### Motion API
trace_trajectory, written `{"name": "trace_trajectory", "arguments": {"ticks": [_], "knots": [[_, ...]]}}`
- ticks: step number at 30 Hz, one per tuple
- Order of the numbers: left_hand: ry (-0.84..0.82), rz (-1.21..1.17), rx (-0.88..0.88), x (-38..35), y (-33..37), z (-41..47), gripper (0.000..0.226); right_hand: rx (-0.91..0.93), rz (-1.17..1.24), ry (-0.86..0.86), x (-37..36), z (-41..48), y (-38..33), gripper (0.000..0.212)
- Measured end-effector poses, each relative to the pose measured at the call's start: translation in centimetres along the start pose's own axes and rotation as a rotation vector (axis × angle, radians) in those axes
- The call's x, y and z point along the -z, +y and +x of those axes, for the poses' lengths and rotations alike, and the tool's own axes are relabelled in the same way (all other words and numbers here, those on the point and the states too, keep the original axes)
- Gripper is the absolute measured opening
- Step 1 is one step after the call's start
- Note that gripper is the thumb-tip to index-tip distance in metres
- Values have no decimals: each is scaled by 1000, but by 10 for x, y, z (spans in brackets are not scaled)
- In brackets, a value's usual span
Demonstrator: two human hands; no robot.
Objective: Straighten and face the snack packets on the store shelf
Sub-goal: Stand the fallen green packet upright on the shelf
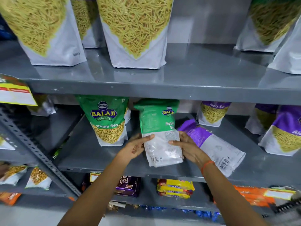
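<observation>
A green and white Ratlami Sev packet (158, 128) is held over the middle shelf (101, 154), back side towards me and tilted. My left hand (136, 146) grips its left edge and my right hand (187, 146) grips its right edge. To its left another green Ratlami Sev packet (107, 119) stands upright, front facing out. Just right of my right hand a purple and white Aloo Sev packet (213, 144) lies flat on the shelf, back side up, reaching to the front edge.
More purple Aloo Sev packets (211, 114) (283, 131) stand at the back and right. Large white sev bags (136, 31) fill the upper shelf (162, 88). Biscuit packs (175, 189) lie on the shelf below. A slotted steel upright (37, 150) and a price tag (15, 92) are at left.
</observation>
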State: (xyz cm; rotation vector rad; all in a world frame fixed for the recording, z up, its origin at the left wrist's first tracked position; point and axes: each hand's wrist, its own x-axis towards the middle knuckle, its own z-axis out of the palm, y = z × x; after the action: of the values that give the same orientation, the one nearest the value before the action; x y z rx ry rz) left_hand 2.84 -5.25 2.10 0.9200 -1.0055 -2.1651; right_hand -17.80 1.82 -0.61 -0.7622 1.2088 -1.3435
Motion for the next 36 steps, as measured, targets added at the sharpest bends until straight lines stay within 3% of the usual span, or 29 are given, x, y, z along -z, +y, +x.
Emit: {"name": "trace_trajectory", "arguments": {"ticks": [2,5,9,13,17,22,25,27,29,31,34,36], "knots": [[-18,-29,-109,-7,17,2,28,110,-61,59,-7,15,-9,41],[90,38,-226,-13,34,15,35,245,-189,156,-18,34,-18,47],[289,85,-310,-16,25,27,47,274,-259,239,-18,40,3,49],[575,351,-465,-24,-15,29,44,270,-320,330,-11,35,8,47],[398,487,-534,-42,-54,24,33,308,-278,307,-16,15,22,35],[449,519,-584,-45,-60,23,61,361,-290,283,-33,-7,53,23],[483,561,-615,-43,-53,24,54,381,-380,182,-42,-9,56,36],[494,604,-618,-37,-44,27,44,455,-425,253,-38,-11,53,46],[413,575,-579,-30,-38,29,42,505,-381,412,-28,-6,41,44],[342,436,-543,-23,-35,24,35,427,-326,450,-20,7,23,50],[233,229,-447,-9,-28,20,18,235,-323,222,-8,25,4,84],[185,133,-361,-2,-20,21,14,181,-347,64,-2,30,-1,84]]}}
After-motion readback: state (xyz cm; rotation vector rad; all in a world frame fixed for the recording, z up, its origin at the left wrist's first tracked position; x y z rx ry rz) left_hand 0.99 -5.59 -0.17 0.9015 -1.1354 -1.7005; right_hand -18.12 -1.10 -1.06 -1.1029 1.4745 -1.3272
